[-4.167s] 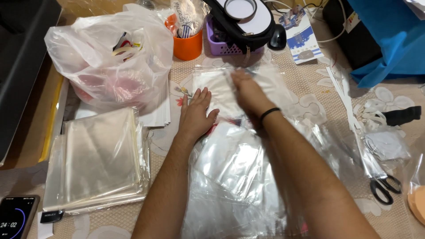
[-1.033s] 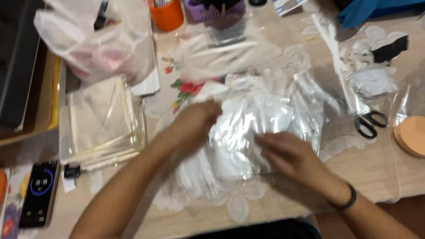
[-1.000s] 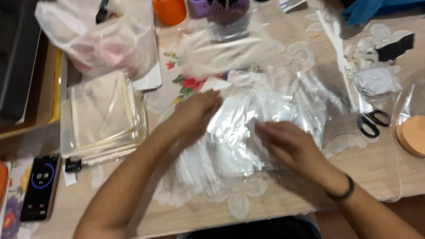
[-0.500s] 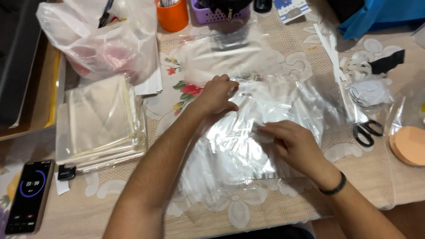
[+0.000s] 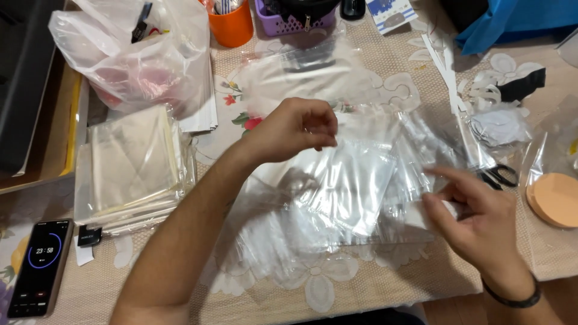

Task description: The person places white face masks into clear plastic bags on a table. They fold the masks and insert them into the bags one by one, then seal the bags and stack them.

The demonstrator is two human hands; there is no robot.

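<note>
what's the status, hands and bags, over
Left hand pinching the top edge of a clear bag, lifted. Right hand fingering the clear bag pile's right edge. Scissors lie close by the right hand.

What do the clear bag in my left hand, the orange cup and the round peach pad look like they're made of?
Clear bag in the left hand: thin glossy plastic film; see-through, crinkled, glinting. Orange cup: likely smooth moulded plastic, even colour. Round peach pad: matte and soft-looking, perhaps foam or sponge, inside a clear wrapper.
</note>
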